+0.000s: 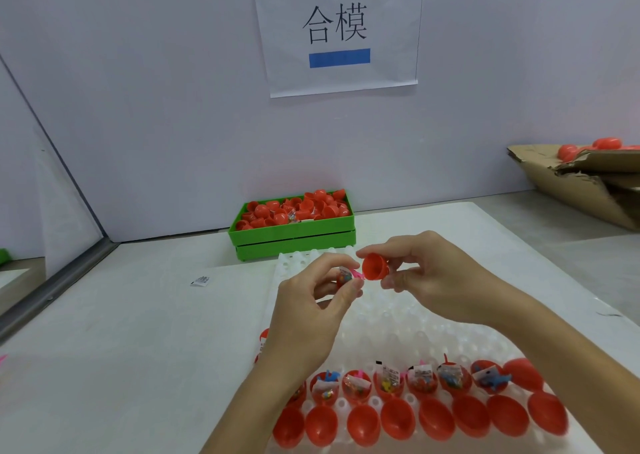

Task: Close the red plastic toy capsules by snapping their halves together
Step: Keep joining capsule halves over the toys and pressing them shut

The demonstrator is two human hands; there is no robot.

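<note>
Lying alone on the white table (121, 332) at the left was a small printed packet (201, 280). Next came the left hand (308, 318), raised over the white moulded tray (391, 318), its thumb and fingers pinching a filled capsule half (343, 278); only a sliver of red shell showed, with a clear toy bag and a pink piece sticking out toward the right. Just beside it, apart by a narrow gap, the right hand (436, 280) gripped an empty red half (375, 268) between thumb and fingertips, its hollow mouth turned toward the filled half, glossy and cup-shaped. Behind the hands, a green crate (294, 240) against the wall held a heap of loose red halves. Along the tray's near edge stood a row of open halves (419, 382), each loaded with a bagged toy, and in front of them a row of closed red capsules (398, 419), smooth and egg-shaped. At far right a torn cardboard box (585, 190) held more red shells.
</note>
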